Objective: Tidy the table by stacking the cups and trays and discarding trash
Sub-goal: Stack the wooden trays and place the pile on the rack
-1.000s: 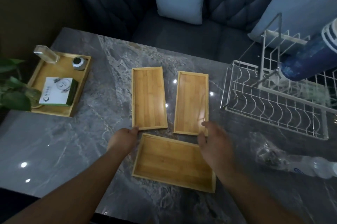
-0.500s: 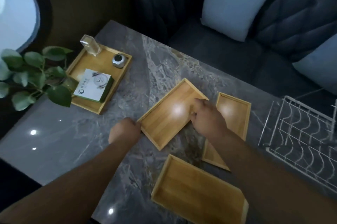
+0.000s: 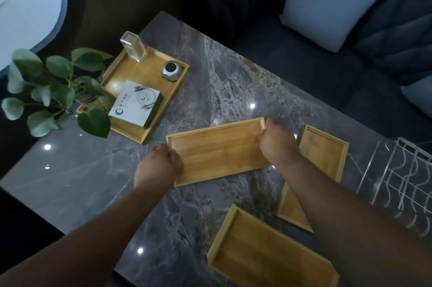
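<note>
Bamboo tray [image 3: 219,151]: newly turned crosswise, left hand [image 3: 157,167] and right hand [image 3: 277,144] pinching its ends; stacking begun, two trays remaining.

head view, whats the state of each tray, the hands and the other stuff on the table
held tray: empty, gripped at both short ends
left hand: closed on the tray's left end
right hand: closed on its right end
right tray: empty, flat, partly under the right forearm
near tray: empty, flat
big tray: loaded, beside the plant
box: closed, flat
clear stand: upright
wire rack: visible part empty
</note>
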{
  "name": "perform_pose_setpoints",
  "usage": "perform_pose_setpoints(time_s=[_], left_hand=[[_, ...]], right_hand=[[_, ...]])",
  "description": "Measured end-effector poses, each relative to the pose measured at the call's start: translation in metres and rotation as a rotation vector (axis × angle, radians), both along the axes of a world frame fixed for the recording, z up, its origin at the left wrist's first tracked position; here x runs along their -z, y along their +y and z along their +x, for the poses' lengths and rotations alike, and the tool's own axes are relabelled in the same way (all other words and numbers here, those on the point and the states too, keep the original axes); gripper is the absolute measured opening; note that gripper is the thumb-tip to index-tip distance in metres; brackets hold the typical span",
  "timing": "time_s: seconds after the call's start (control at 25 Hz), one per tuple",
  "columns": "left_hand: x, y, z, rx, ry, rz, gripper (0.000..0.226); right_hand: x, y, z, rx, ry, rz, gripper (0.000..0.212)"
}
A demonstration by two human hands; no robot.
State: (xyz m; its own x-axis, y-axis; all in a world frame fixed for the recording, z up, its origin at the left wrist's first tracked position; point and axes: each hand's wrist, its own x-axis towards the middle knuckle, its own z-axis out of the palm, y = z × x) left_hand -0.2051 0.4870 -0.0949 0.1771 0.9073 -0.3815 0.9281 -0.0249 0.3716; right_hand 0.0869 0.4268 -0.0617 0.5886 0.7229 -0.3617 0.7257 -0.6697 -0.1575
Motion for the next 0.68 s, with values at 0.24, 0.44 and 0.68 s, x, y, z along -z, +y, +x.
perform_pose_setpoints(time_s=[0.24,0.44,0.68], left_hand=[[-0.052,-0.036,0.011,0.231,-0.118,0.107,0.027],[-0.085,-0.112,0.044,0.554,-0.172,0.14,0.027],[-0.062,-0.178,0.042,0.676,-0.062,-0.006,0.026]], right_hand=[[-0.058,-0.134,0.001,0.119,-0.02,0.215,0.013],[-0.07,-0.285,-0.018,0.321,0.081,0.03,0.018],[-0.045,-0.378,-0.05,0.48,0.176,-0.112,0.018]])
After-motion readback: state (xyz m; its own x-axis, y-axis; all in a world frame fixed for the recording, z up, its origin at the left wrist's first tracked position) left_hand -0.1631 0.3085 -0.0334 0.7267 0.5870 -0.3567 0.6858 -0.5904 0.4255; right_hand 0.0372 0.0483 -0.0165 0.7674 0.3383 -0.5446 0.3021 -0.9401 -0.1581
